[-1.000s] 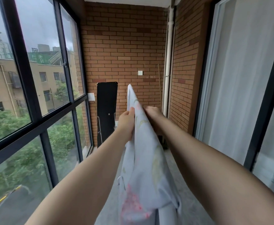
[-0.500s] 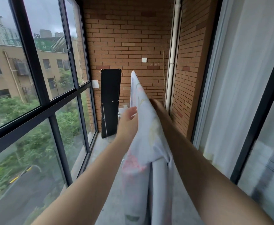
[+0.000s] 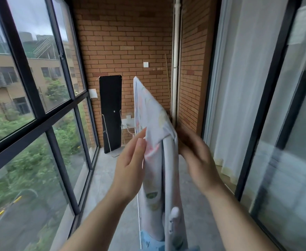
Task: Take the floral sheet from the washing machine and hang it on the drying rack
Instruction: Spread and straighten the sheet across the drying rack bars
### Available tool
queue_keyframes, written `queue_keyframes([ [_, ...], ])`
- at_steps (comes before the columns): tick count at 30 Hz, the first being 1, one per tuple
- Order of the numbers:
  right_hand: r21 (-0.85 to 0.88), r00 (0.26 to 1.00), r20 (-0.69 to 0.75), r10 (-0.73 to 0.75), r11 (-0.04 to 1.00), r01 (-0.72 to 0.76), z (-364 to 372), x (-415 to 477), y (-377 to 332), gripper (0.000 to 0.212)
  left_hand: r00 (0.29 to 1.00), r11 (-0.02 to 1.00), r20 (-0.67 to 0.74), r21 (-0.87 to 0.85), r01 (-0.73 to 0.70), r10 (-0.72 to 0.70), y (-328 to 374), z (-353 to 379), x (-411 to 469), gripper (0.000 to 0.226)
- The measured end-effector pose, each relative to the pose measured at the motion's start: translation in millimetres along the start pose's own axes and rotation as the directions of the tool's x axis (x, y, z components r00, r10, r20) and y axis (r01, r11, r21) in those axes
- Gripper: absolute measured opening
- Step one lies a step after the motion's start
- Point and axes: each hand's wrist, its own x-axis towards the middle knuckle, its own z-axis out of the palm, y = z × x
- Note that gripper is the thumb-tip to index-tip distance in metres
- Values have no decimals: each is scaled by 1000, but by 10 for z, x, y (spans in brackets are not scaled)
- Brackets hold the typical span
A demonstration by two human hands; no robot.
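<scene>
Floral sheet (image 3: 154, 113): draped over the top rail of the drying rack (image 3: 169, 160), one fold raised to a peak toward the brick wall (image 3: 123, 42), the rest hung down both sides of the rail.
Left hand (image 3: 130, 165): held flat and spread, fingers straight, fingertips (image 3: 142, 132) laid against the left face of the sheet; nothing pinched.
Right hand (image 3: 195, 156): blurred; fingers seen loosely extended just beside the sheet's right edge, apparently gripping nothing; contact with the cloth cannot be told.
Rack detail: grey rail exposed between the hands, white plastic fitting (image 3: 174, 217) seen lower down.
Surroundings: black panel (image 3: 110, 113) leaned against the brick wall, window (image 3: 30, 87) at left, white pipe (image 3: 175, 51) in the corner, curtain (image 3: 239, 87) at right, concrete floor (image 3: 103, 178).
</scene>
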Motion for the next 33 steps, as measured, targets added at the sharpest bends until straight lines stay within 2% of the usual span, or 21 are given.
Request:
queue_keyframes([
  [3, -34, 999, 37, -23, 999, 25, -83, -152, -54, 25, 997, 991, 1, 113, -77, 78, -28, 1, -132, 53],
  [6, -204, 995, 98, -19, 978, 39, -112, -280, -113, 30, 985, 924, -28, 351, -152, 173, -2, 40, -318, 60],
  [8, -381, 996, 71, -45, 922, 69, -111, -278, -70, 32, 983, 871, -90, 481, -100, 163, 27, 91, -378, 70],
  [10, -491, 992, 99, -75, 864, 114, -115, -269, -87, 38, 979, 849, -181, 529, 13, 98, 156, 189, -407, 72],
  [12, -568, 990, 104, -93, 812, 135, -128, -258, -66, 51, 967, 830, -246, 552, 82, 68, 287, 285, -381, 54],
  [15, -680, 980, 139, -145, 705, 201, -180, -301, -94, 55, 950, 807, -305, 575, 133, 61, 413, 422, -369, 20],
  [18, -735, 979, 179, -102, 647, 202, -211, -326, -217, 65, 936, 797, -353, 570, 202, 15, 451, 460, -410, 12],
  [20, -764, 980, 194, -37, 621, 175, -207, -321, -306, 56, 933, 774, -360, 589, 233, -7, 476, 468, -425, 19],
  [23, -799, 980, 200, -1, 579, 163, -156, -368, -412, 30, 940, 721, -342, 654, 226, 15, 514, 468, -440, 34],
  [28, -842, 994, 77, 81, 539, 21, -167, -421, -355, 30, 949, 628, -313, 731, 267, -38, 502, 354, -407, 51],
  [30, -858, 996, 21, 82, 513, -24, -242, -400, -344, 24, 952, 572, -305, 777, 263, -22, 541, 213, -385, 48],
  [33, -845, 992, -124, -8, 525, -101, -347, -387, -360, 25, 905, 562, -394, 790, 244, 160, 530, 25, -397, 25],
])
